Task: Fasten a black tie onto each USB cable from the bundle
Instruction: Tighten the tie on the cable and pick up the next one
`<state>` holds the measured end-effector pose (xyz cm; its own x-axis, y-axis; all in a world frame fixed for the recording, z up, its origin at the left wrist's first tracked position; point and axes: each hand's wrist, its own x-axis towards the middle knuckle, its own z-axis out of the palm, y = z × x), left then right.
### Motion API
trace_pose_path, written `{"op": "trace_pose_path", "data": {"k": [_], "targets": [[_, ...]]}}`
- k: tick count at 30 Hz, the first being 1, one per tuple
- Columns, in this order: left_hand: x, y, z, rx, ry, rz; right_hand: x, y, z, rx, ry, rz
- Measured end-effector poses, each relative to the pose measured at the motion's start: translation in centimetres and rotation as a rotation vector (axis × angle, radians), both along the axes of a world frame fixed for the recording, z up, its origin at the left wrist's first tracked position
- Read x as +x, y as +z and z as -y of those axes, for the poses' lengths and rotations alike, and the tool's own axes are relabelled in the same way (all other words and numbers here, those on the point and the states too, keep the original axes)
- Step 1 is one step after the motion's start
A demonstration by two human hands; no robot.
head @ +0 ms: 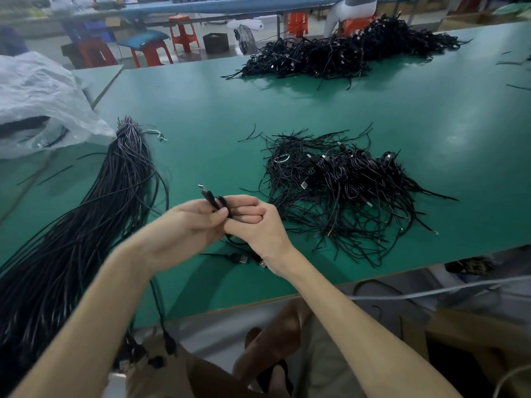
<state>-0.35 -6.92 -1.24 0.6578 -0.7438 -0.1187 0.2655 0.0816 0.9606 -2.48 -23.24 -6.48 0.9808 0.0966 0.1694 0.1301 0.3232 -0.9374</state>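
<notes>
Cable (209, 198) mostly hidden by curled fingers (244, 203); only plug end shows, tilted up-left. Left hand (184, 225) and right hand (260, 228) meet above table (373, 110), both pinching it. Bundle (115, 182) lies left.

We hold both bare forearms angled inward, wrists close together over the desk (373, 116). Our left grip (186, 225) pinches the USB cable (208, 195) under its thumb, while our right grip (255, 222) curls its fingers round it, touching the left.
</notes>
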Motion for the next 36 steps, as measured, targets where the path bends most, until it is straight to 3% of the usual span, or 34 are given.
{"op": "trace_pose_path", "data": {"k": [3, 6, 11, 18, 24, 27, 36], "targets": [[1.5, 1.6, -2.1, 0.116, -0.092, -0.014, 0.2, 0.0, -0.1, -0.065, 0.008, 0.016], [1.9, 2.1, -4.1, 0.224, 0.016, -0.022, 0.5, -0.2, 0.1, -0.178, -0.060, 0.003], [0.8, 0.0, -4.1, 0.234, 0.172, 0.032, 0.4, 0.0, -0.4, -0.373, -0.064, 0.012], [-0.3, -1.1, -0.9, 0.440, 0.548, 0.258, 0.5, -0.6, -1.1, -0.769, -0.033, 0.153], [-0.3, -1.3, 0.2, 0.606, 0.647, 0.412, 0.3, -1.5, -1.6, -1.028, -0.023, 0.263], [-0.1, -1.6, 0.2, 0.627, 0.687, 0.445, 0.1, -1.3, -1.8, -1.021, -0.016, 0.250], [0.0, -1.1, -0.1, 0.613, 0.746, 0.571, -0.3, 0.3, -0.9, -0.684, -0.060, 0.020]]}}
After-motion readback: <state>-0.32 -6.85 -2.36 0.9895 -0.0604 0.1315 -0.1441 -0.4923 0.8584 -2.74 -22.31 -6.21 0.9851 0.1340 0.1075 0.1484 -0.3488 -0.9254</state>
